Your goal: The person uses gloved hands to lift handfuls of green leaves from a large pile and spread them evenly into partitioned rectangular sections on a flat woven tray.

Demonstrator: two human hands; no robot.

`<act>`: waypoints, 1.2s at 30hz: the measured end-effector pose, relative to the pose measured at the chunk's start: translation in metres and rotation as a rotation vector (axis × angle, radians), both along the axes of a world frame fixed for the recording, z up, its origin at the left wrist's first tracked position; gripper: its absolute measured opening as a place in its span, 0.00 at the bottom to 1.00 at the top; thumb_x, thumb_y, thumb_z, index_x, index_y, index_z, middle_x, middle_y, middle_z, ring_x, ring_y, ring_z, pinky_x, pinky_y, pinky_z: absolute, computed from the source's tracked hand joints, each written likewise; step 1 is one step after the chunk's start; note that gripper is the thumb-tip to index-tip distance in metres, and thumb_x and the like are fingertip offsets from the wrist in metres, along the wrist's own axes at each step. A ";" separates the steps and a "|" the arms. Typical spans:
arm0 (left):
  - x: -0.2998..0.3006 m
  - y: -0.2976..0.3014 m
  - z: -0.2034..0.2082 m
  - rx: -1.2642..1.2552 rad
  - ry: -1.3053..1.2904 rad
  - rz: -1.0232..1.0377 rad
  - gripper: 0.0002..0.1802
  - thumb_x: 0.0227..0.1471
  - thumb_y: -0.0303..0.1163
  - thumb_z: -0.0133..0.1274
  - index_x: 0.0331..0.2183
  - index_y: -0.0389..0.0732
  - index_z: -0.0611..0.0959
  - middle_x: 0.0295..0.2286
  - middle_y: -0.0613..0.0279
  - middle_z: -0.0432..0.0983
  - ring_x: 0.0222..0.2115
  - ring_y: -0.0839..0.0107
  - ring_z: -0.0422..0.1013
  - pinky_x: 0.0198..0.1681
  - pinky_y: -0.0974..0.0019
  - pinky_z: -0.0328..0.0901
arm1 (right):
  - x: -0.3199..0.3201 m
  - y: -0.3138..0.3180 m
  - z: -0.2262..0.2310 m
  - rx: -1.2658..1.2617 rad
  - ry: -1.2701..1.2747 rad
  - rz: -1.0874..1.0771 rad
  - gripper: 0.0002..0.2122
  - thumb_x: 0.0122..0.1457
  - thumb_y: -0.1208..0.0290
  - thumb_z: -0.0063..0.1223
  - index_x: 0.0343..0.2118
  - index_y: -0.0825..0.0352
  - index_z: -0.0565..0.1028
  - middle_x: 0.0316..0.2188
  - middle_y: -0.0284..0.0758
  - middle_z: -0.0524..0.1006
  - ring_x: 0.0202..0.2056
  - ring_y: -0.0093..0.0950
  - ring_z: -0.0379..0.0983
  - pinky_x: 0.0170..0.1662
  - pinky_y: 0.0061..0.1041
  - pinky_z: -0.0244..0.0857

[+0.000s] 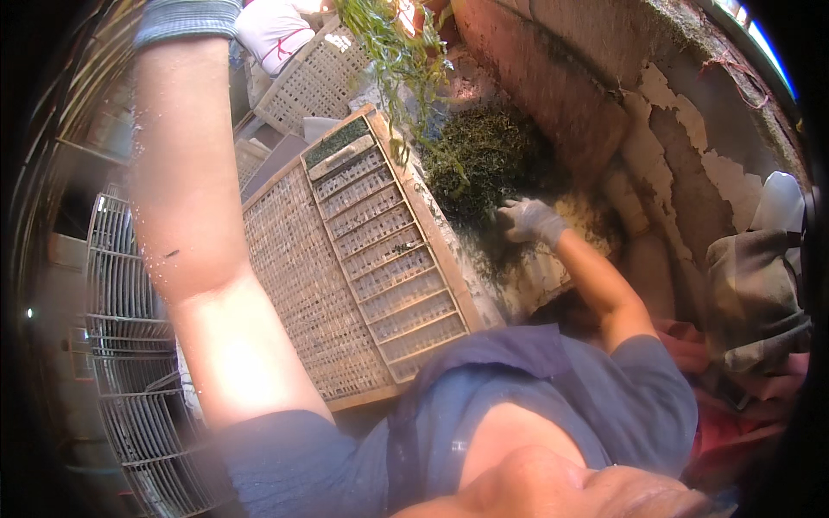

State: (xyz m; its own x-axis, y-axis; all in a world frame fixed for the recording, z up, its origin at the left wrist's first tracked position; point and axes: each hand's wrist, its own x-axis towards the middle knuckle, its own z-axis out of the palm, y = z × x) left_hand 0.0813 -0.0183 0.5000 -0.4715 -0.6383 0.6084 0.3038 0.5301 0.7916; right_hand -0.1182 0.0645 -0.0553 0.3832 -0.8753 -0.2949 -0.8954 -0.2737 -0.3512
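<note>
My right hand [534,221], in a pale glove, reaches into a heap of dark green, shredded plant matter [484,160]. Its fingers look spread, with the tips partly sunk in the heap. Up the left side stretches my left arm [194,173]; only the striped glove cuff [188,22] shows at the top edge, and the hand is cut off. Between the arms lies a wood-rimmed woven mat [298,268]. Along it runs a slatted frame of narrow compartments [393,250]. Its far compartment [344,138] is filled with green, and a wooden strip [341,159] lies beside that.
Long green strands [397,65] hang at the top middle. A peeling wall [673,129] rises at the right. Wire racks [129,345] stand at the left. Beyond the mat are another woven panel [315,78] and a white sack [275,34]. Cloths [751,293] are heaped at the right.
</note>
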 end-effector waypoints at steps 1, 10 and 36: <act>0.019 -0.014 0.001 0.041 -0.091 -0.062 0.11 0.68 0.26 0.46 0.44 0.36 0.83 0.24 0.76 0.70 0.16 0.88 0.56 0.15 0.81 0.53 | -0.004 0.000 0.052 0.121 -0.036 0.033 0.26 0.54 0.55 0.64 0.54 0.64 0.80 0.51 0.47 0.81 0.52 0.43 0.78 0.59 0.45 0.70; 0.065 0.020 -0.267 -0.471 -0.296 -0.130 0.17 0.69 0.34 0.46 0.48 0.33 0.83 0.38 0.63 0.81 0.25 0.87 0.64 0.29 0.76 0.63 | 0.079 0.040 0.244 0.079 -1.796 -0.096 0.20 0.73 0.59 0.51 0.59 0.69 0.75 0.47 0.36 0.83 0.50 0.28 0.79 0.58 0.29 0.70; 0.357 -0.070 -0.513 -0.483 -1.228 1.155 0.38 0.66 0.55 0.45 0.69 0.45 0.65 0.70 0.53 0.57 0.70 0.59 0.55 0.76 0.51 0.40 | 0.262 -0.259 -0.020 -0.028 -1.472 -0.663 0.09 0.61 0.68 0.66 0.41 0.65 0.84 0.34 0.28 0.82 0.35 0.22 0.74 0.40 0.25 0.69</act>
